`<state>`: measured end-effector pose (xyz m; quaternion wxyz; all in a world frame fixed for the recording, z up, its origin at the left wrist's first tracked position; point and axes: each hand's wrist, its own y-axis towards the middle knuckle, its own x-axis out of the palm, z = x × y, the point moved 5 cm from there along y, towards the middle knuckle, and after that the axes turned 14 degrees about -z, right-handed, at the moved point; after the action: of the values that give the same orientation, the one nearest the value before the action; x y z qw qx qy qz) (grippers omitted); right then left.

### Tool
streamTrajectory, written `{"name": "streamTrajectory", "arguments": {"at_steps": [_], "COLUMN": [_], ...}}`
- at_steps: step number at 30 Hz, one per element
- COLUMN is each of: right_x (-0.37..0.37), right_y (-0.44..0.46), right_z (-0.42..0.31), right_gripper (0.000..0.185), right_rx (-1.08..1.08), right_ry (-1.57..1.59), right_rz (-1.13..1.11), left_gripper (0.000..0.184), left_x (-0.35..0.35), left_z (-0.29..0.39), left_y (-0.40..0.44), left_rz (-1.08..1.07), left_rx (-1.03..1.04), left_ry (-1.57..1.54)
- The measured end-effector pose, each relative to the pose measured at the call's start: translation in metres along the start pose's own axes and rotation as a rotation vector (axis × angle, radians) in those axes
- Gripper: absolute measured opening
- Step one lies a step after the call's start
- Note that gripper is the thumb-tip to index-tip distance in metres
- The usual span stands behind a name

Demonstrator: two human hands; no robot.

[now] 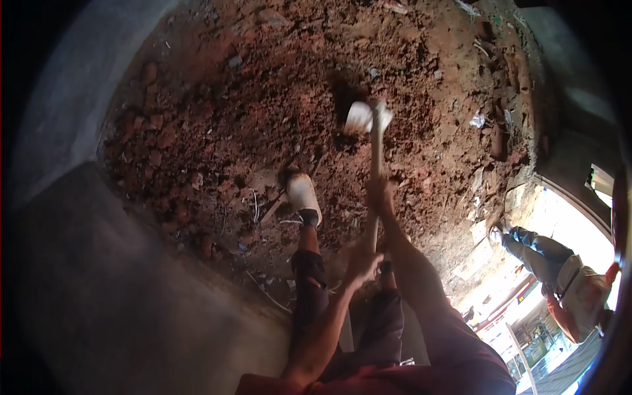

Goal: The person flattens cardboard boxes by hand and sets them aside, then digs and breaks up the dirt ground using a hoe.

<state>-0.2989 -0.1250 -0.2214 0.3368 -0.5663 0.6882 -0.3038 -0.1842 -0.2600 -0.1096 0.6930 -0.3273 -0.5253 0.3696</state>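
Observation:
A hoe (pixel 376 148) with a pale wooden handle reaches out in front of me over broken reddish soil (pixel 263 125). Its whitish metal blade (pixel 359 118) is smeared by motion and hangs low over a dark hollow; whether it touches the soil I cannot tell. My right hand (pixel 380 195) is wrapped round the middle of the handle. Lower down, near the handle's end, my left hand (pixel 362 266) is closed on it too. Both hands are somewhat blurred. My left foot, in a pale shoe (pixel 303 195), stands on the soil left of the handle.
Grey walls (pixel 131 263) border the soil on the left, and another wall (pixel 573 92) rises at the right. Brick pieces, a white scrap (pixel 477 120) and thin strips lie about. Another person (pixel 566 276) stands by the bright doorway at the lower right.

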Motion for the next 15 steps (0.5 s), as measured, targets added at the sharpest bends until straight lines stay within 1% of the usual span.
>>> {"name": "streamTrajectory", "arguments": {"at_steps": [1,2,4,5,6,7,8,9,11,12,13,14,15], "right_x": [0.004,0.005,-0.002,-0.006,-0.011,-0.014,-0.017,-0.017,-0.02,-0.019,-0.016,-0.013,-0.011], "right_y": [-0.019,-0.036,-0.057,-0.07,-0.073,-0.07,-0.068,-0.055,-0.02,-0.012,-0.005,0.002,0.009], "right_z": [0.037,0.046,0.049,0.043,0.011,-0.024,-0.059,-0.084,-0.11,-0.103,-0.09,-0.074,-0.024], "right_gripper": [0.03,0.03,0.034,0.034,0.027,0.025,0.022,0.024,0.025,0.025,0.031,0.038,0.035], "right_rx": [0.057,0.057,0.026,0.045,-0.273,-0.322,-0.371,-0.141,-0.287,-0.285,-0.239,-0.195,-0.107], "right_ry": [-0.058,-0.056,-0.227,-0.229,-0.492,-0.463,-0.434,-0.119,0.081,0.083,0.054,0.023,-0.207], "right_rz": [-0.026,-0.026,0.025,0.025,0.109,0.122,0.133,0.072,0.025,0.024,-0.012,-0.046,-0.021], "left_gripper": [0.032,0.035,0.038,0.039,0.04,0.04,0.04,0.039,0.039,0.039,0.039,0.039,0.036], "left_x": [0.004,0.01,0.023,0.03,0.033,0.032,0.03,0.025,0.009,0.003,-0.002,-0.007,0.008], "left_z": [-0.033,-0.057,-0.059,-0.052,-0.04,-0.026,-0.007,0.013,0.041,0.044,0.019,-0.018,-0.017], "left_y": [-0.011,-0.022,-0.032,-0.051,-0.055,-0.047,-0.034,-0.018,0.022,0.035,0.045,0.058,0.025], "left_rz": [0.015,0.033,0.048,0.027,0.003,0.003,-0.014,-0.03,-0.009,0.005,0.008,0.034,0.007], "left_rx": [-0.085,0.106,0.31,0.192,0.09,0.095,0.166,0.241,0.245,0.242,0.234,0.231,0.086], "left_ry": [-0.079,-0.183,-0.301,-0.228,-0.147,-0.145,-0.096,-0.045,0.004,0.05,0.048,0.191,0.024]}}
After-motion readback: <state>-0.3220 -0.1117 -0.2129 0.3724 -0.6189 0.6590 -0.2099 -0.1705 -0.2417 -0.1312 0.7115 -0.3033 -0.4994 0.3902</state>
